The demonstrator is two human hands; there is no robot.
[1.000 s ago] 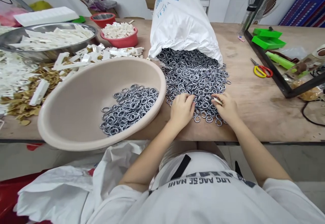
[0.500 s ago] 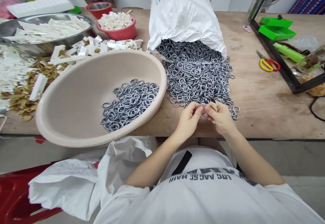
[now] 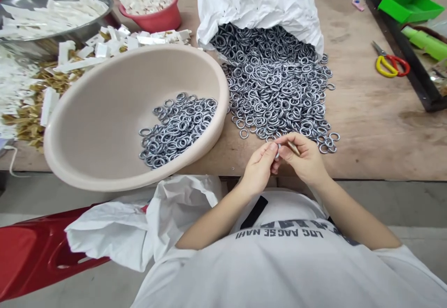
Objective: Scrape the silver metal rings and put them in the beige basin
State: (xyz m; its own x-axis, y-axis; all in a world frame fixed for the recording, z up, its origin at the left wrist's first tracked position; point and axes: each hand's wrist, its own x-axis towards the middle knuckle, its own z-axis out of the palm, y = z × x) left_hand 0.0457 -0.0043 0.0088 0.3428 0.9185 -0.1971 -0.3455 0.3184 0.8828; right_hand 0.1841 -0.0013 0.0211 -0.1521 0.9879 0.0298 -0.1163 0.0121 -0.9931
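Note:
My left hand [image 3: 259,166] is closed, its thumb and fingers pinching a grey ring [image 3: 277,151] at the table's front edge. Against it works my right hand [image 3: 305,159], curled around a slim tan tool [image 3: 294,148]; its kind I cannot make out, and most of it is hidden in the palm. The right fingertips touch or nearly touch the ring. Just beyond both hands spreads a heap of grey rings [image 3: 275,98], spilling from a white sack [image 3: 258,1]. To the left, a large beige basin [image 3: 104,98] is tilted, with more grey rings [image 3: 178,129] inside.
Red-and-yellow scissors [image 3: 391,63] lie at the right by a black metal frame [image 3: 412,66] and green trays [image 3: 408,8]. White plastic pieces fill a steel bowl [image 3: 70,43] and a red bowl [image 3: 157,19]. A red stool [image 3: 31,257] stands below left.
The view has tilted down and come closer. My hands have shifted their hold around the ring, and the tool in my right hand has turned, its dark end no longer showing.

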